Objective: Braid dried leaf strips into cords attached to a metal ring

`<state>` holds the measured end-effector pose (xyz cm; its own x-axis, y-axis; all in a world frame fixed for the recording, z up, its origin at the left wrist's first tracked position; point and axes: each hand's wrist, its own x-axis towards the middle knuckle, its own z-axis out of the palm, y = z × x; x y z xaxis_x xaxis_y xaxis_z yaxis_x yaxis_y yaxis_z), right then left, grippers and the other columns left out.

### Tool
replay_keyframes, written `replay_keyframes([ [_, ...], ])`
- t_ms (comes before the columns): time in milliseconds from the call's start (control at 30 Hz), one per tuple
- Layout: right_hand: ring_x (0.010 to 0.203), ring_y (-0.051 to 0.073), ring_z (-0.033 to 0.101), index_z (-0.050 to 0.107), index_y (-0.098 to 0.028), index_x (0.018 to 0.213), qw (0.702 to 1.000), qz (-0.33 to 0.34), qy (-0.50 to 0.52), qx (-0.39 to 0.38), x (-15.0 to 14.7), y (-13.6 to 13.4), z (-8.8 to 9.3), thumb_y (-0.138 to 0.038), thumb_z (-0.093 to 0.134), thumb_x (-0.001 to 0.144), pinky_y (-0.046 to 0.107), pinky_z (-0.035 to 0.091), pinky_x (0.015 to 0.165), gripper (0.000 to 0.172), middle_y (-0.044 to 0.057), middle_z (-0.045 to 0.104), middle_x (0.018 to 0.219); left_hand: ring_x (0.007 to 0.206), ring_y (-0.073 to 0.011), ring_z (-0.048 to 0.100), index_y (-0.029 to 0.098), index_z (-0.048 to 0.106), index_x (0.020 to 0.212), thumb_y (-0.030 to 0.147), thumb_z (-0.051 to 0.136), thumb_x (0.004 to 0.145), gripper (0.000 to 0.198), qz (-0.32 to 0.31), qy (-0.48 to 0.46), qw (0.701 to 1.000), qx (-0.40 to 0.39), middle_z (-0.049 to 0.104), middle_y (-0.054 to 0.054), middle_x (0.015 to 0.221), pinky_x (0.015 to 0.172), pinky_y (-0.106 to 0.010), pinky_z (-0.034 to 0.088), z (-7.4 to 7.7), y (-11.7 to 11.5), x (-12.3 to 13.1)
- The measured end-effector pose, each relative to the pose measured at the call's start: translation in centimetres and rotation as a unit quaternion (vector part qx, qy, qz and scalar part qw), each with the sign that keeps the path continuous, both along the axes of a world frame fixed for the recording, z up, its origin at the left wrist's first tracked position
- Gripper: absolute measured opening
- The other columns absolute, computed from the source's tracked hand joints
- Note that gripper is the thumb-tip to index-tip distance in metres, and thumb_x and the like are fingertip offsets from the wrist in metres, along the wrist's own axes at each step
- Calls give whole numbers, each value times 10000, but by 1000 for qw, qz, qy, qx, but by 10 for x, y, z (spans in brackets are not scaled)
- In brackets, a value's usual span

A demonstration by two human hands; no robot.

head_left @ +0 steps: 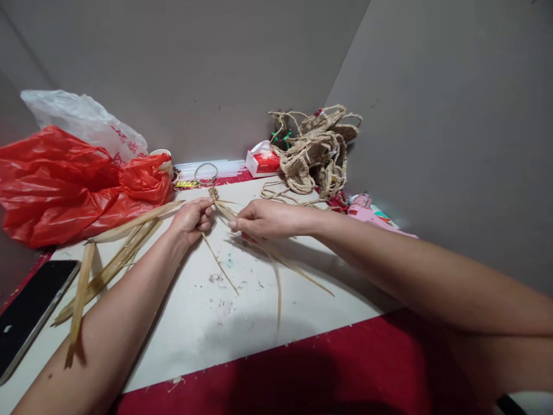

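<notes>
My left hand [199, 218] is closed around the knotted end of some dried plant strips, and a small braided knot [213, 193] pokes out above its fingers. To the right, my right hand [263, 219] pinches the pale strips [224, 211] that run out from that knot. Their loose ends [298, 270] hang past the right hand over the white board. One thin strip [220, 265] trails down from the left hand. Beside my left forearm lie several wider dried strips [112, 262], partly hidden by the arm.
A red plastic bag [78, 184] and a phone [34, 317] lie on the left. At the back are clear sticks [224, 168], a wire ring [206, 173], a tissue pack [262, 160] and a heap of braided cord [317, 150]. The white board [185, 340] rests on a red surface [276, 374].
</notes>
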<state>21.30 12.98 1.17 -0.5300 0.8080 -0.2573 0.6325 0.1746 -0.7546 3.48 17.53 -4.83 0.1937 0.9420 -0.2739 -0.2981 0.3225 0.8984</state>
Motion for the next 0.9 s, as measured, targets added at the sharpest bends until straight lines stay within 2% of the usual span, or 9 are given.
replay_keyframes([
  [133, 468, 85, 507, 629, -117, 637, 985, -99, 27, 139, 4, 10, 17, -451, 550, 838, 216, 364, 481, 397, 33, 602, 564, 295, 1, 201, 145, 471, 679, 71, 512, 765, 121, -12, -5, 1000, -1, 388, 67, 439, 307, -120, 105, 2, -1, -1],
  [233, 534, 87, 544, 640, -105, 690, 966, -153, 68, 195, -1, 34, 8, -386, 575, 840, 216, 408, 545, 325, 62, 647, 665, 296, -3, 198, 146, 473, 687, 79, 514, 762, 108, -12, -6, 1000, -1, 390, 66, 441, 305, -120, 106, 3, 0, -2],
  [300, 532, 86, 535, 626, -108, 651, 978, -144, 73, 135, -8, 49, -4, -354, 639, 796, 217, 417, 556, 286, 56, 643, 656, 296, -6, 199, 144, 490, 712, 80, 519, 752, 81, -14, -6, 1000, -3, 391, 66, 445, 305, -120, 107, 2, 1, -3],
  [400, 434, 73, 459, 595, -124, 599, 987, -110, 104, -49, -17, 61, -19, -339, 674, 765, 216, 393, 485, 283, 19, 599, 550, 298, -9, 203, 140, 509, 735, 77, 523, 739, 65, -22, -7, 1000, -2, 395, 66, 448, 306, -118, 111, 1, 2, -4],
  [500, 384, 65, 416, 570, -126, 577, 964, -99, 153, -194, -21, 64, -25, -251, 630, 801, 199, 360, 433, 264, -3, 554, 479, 298, -7, 209, 138, 506, 716, 84, 527, 740, 63, -27, -9, 1000, 6, 394, 66, 447, 306, -119, 110, 0, 3, -3],
  [567, 380, 60, 411, 554, -127, 566, 949, -107, 177, -237, -19, 65, -25, -181, 585, 825, 186, 344, 423, 266, -12, 528, 463, 295, -4, 210, 139, 499, 699, 86, 530, 745, 77, -27, -9, 1000, 7, 390, 68, 444, 306, -120, 108, 0, 3, -2],
  [700, 353, 44, 322, 559, -136, 577, 950, -108, 179, -230, -12, 67, -23, -195, 554, 854, 182, 238, 382, 283, -38, 454, 431, 294, 4, 209, 129, 513, 699, 101, 551, 757, 75, -18, 4, 1000, 2, 384, 70, 443, 308, -118, 105, 1, 2, -1],
  [800, 337, 33, 235, 604, -133, 625, 975, -108, 138, -134, -10, 65, -20, -235, 593, 840, 198, 138, 365, 239, -67, 359, 402, 295, 8, 208, 117, 539, 711, 114, 579, 753, 59, -7, 22, 1000, 2, 390, 68, 444, 312, -119, 111, 2, 2, -1],
  [900, 331, 24, 198, 624, -129, 648, 989, -103, 87, -66, -10, 65, -17, -287, 627, 819, 210, 105, 359, 233, -78, 318, 404, 297, 10, 215, 100, 572, 728, 124, 603, 734, 40, -10, 41, 999, 13, 410, 60, 449, 312, -122, 117, 1, 2, 0],
])
